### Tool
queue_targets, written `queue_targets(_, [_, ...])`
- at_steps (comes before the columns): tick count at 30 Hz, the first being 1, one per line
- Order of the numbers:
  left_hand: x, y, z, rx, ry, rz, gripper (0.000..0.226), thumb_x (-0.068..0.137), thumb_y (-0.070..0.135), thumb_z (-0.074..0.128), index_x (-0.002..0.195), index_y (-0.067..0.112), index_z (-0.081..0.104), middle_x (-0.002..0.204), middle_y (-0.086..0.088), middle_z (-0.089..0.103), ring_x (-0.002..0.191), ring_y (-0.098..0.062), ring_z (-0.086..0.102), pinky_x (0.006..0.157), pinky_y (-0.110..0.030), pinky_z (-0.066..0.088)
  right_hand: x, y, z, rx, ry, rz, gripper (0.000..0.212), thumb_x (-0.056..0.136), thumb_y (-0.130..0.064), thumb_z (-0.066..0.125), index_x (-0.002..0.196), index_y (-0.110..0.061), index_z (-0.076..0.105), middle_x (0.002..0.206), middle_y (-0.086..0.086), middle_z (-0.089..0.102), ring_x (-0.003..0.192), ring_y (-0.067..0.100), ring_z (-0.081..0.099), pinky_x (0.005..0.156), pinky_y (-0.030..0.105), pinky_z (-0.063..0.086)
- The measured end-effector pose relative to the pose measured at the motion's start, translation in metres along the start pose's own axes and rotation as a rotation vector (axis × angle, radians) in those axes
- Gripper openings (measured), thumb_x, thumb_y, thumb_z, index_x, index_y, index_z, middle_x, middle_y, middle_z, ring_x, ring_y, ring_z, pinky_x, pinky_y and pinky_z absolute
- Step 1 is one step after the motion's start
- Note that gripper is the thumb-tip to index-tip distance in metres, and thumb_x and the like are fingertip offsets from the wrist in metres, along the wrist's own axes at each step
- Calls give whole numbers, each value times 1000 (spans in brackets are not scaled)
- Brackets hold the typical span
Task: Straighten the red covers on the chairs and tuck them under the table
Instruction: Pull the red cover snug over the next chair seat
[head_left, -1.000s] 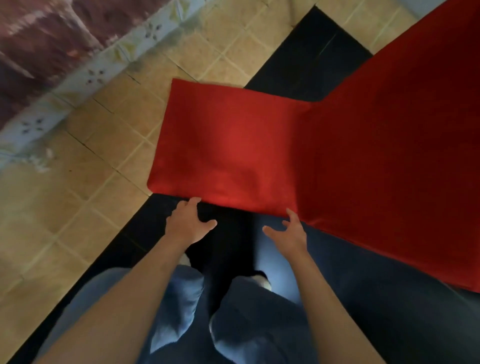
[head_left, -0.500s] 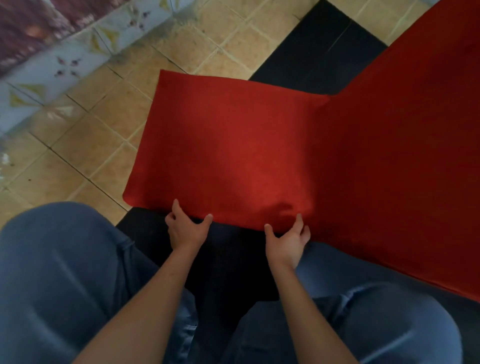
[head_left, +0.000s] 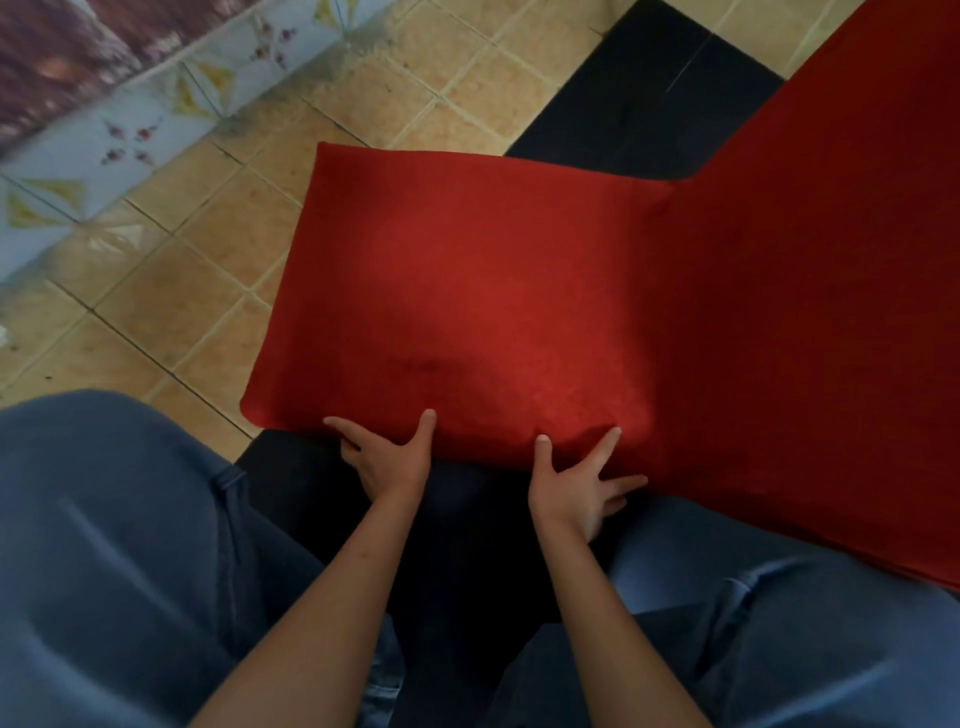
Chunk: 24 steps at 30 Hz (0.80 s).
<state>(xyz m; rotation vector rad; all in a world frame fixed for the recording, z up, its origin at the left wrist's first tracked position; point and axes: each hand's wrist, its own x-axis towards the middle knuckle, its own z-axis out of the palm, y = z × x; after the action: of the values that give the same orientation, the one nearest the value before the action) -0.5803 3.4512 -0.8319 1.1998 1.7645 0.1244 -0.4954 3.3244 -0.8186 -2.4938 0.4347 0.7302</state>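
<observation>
Fingers (head_left: 605, 447) now spread on red cover (head_left: 467, 301).

I count two hands, the left hand (head_left: 387, 462) and the right hand (head_left: 579, 486), each on its own bare forearm, and two knees in blue jeans, one (head_left: 104, 519) at my left and one (head_left: 810, 639) at my right. There is one red cover (head_left: 467, 306) lying flat in front of me and one larger red cloth (head_left: 831, 291) beside it at the right, so two red surfaces in all; whether they are separate pieces I cannot tell. Below them I see one black strip (head_left: 644, 119) across one tiled floor (head_left: 171, 291).
</observation>
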Motion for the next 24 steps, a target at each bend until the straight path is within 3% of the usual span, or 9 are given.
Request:
queue_targets(4, [5, 5, 11, -149, -9, -96, 134, 71, 56, 76, 147, 20, -28, 153, -24, 20, 135, -38, 36, 108, -43, 32, 3, -9, 4, 23, -4, 83, 108, 85, -68, 51, 148, -29, -27, 155, 24, -27, 145, 47, -2, 111, 64, 18])
queue_targets(7, [5, 7, 18, -246, 7, -120, 137, 71, 53, 78, 146, 19, -30, 150, -24, 26, 133, -36, 40, 108, -39, 33, 6, -14, 6, 59, -18, 164, 115, 83, -70, 52, 147, -23, -30, 154, 26, -26, 146, 46, -1, 111, 64, 15])
queue_targets(9, [6, 6, 22, -298, 11, -147, 138, 70, 52, 80, 145, 20, -31, 149, -22, 31, 131, -35, 42, 108, -39, 33, 8, -15, 6, 103, -49, 200, 116, 82, -71, 53, 145, -26, -33, 154, 28, -25, 144, 49, 11, 111, 63, 19])
queue_targets(11, [5, 6, 27, -407, -10, -230, 140, 68, 49, 82, 145, 23, -32, 150, -17, 33, 132, -34, 42, 111, -47, 34, 11, -18, 6, 172, -89, 218, 116, 81, -70, 55, 143, -32, -36, 153, 33, -22, 134, 53, 33, 109, 60, 29])
queue_targets(14, [6, 5, 34, -499, -22, -301, 141, 66, 45, 85, 145, 27, -30, 150, -14, 34, 132, -33, 43, 107, -54, 38, 15, -19, 7, 298, -110, 229, 118, 80, -65, 62, 141, -39, -35, 152, 39, -6, 120, 51, 50, 101, 51, 41])
queue_targets(18, [6, 2, 37, -544, -1, -277, 139, 66, 39, 87, 147, 32, -26, 146, -13, 38, 128, -31, 47, 106, -53, 40, 15, -16, 14, 387, -47, 198, 120, 79, -58, 69, 142, -43, -32, 144, 36, 18, 105, 46, 58, 95, 49, 48])
queue_targets(24, [2, 0, 42, -549, 44, -218, 136, 68, 37, 86, 148, 32, -25, 146, -14, 39, 126, -31, 49, 106, -49, 41, 19, -15, 19, 501, 13, 219, 125, 73, -49, 79, 144, -48, -24, 144, 37, 18, 107, 46, 57, 94, 48, 47])
